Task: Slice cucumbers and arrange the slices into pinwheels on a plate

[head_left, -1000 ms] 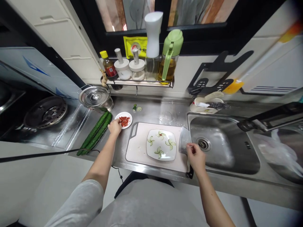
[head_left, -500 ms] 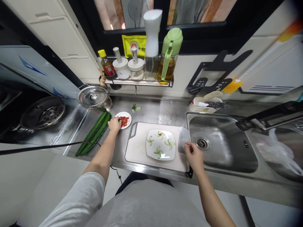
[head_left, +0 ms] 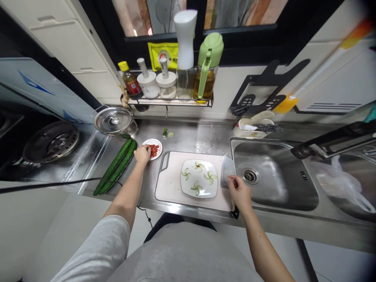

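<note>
Hands (head_left: 142, 154) over counter (head_left: 149, 178), probably 2 basins (head_left: 277, 188)

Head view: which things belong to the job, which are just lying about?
Likely in use: red bits by left hand, small dish, square plate, green slices, cutting board, cleaver near right hand.

Apparently just about: lidded pot, oil jug, plastic bag.

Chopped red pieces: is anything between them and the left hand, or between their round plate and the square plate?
Nothing visible stands between the left hand and the chopped red pieces. Between round plate and square plate lie only countertop and flat cutting board.
</note>
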A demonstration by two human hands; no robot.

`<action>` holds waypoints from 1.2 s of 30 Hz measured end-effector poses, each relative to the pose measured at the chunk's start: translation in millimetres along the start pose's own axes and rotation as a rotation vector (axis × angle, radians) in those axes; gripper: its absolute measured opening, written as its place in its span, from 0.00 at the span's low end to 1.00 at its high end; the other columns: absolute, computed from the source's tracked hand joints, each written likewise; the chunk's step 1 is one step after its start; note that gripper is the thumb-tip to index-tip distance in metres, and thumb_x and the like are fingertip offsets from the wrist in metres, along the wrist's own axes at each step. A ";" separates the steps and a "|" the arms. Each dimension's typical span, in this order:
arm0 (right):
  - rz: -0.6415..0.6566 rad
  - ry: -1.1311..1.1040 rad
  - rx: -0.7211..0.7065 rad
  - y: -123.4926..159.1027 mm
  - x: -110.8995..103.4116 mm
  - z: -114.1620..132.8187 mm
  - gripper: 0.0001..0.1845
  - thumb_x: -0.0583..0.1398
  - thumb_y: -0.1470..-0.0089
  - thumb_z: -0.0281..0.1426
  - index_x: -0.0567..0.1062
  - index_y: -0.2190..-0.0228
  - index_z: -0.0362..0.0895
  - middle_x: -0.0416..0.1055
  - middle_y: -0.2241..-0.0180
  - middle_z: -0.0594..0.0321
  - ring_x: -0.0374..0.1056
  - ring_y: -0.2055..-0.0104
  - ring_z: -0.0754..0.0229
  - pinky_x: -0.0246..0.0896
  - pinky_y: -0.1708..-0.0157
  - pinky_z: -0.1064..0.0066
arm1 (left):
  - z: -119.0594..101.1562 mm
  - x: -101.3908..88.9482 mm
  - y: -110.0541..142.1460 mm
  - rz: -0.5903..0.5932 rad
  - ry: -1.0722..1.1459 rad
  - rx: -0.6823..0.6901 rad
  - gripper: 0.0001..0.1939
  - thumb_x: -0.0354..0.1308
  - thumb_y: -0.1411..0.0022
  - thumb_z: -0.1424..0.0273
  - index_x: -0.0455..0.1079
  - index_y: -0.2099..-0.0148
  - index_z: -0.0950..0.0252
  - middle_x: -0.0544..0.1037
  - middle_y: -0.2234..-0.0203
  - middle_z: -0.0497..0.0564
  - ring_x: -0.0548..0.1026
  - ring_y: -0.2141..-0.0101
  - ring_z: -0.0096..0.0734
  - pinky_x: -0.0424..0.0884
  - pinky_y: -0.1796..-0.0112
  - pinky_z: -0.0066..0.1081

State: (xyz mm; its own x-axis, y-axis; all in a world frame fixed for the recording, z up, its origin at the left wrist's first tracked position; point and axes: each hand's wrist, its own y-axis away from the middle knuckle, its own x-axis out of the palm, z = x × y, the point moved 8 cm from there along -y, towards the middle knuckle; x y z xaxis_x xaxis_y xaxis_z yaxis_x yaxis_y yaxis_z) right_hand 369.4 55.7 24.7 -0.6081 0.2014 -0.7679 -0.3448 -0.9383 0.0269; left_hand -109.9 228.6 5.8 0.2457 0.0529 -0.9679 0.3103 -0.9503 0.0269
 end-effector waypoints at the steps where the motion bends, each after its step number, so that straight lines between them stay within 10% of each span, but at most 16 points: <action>1: 0.001 -0.002 -0.002 0.3 0.1 0.2 0.25 0.51 0.48 0.48 0.76 0.65 0.42 0.68 0.79 0.61 0.63 0.76 0.59 0.53 0.74 0.69 | 5.3 0.1 -1.2 -0.008 0.077 -0.041 0.13 0.51 0.40 0.62 0.75 0.60 0.60 0.77 0.60 0.56 0.73 0.58 0.42 0.63 0.58 0.37; 7: 0.001 0.004 0.003 2.4 1.6 -3.7 0.25 0.51 0.48 0.48 0.76 0.66 0.42 0.68 0.79 0.62 0.63 0.77 0.59 0.53 0.74 0.70 | 23.0 15.4 -2.6 0.066 0.697 -0.188 0.14 0.56 0.46 0.62 0.74 0.63 0.66 0.78 0.72 0.50 0.73 0.70 0.30 0.67 0.67 0.27; 17: 0.007 0.018 -0.013 4.1 4.4 1.8 0.25 0.50 0.48 0.48 0.76 0.65 0.43 0.69 0.79 0.61 0.63 0.77 0.58 0.52 0.74 0.70 | 21.0 21.4 7.6 0.245 0.913 -0.121 0.17 0.56 0.49 0.57 0.73 0.68 0.67 0.72 0.82 0.49 0.65 0.82 0.22 0.62 0.79 0.24; 30: 0.006 0.025 -0.006 9.8 6.0 0.6 0.24 0.51 0.48 0.47 0.77 0.66 0.42 0.68 0.80 0.61 0.63 0.77 0.58 0.52 0.74 0.70 | 31.4 9.7 6.4 0.188 0.429 -0.055 0.15 0.61 0.53 0.56 0.71 0.78 0.63 0.74 0.81 0.48 0.72 0.72 0.32 0.63 0.71 0.27; 36: 0.007 0.026 -0.010 11.8 6.0 0.2 0.24 0.51 0.48 0.48 0.76 0.66 0.43 0.68 0.81 0.62 0.63 0.77 0.58 0.51 0.75 0.70 | 19.6 5.5 1.9 0.175 0.105 0.033 0.11 0.59 0.48 0.63 0.74 0.61 0.58 0.79 0.68 0.48 0.74 0.68 0.30 0.64 0.68 0.26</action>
State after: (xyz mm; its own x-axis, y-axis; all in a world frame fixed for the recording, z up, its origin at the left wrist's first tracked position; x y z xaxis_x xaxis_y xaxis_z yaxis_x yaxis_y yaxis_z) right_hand 361.5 45.9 20.5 -0.5918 0.1877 -0.7840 -0.3331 -0.9425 0.0258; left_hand -126.0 221.1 -4.4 0.3879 -0.0841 -0.9178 0.2245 -0.9572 0.1826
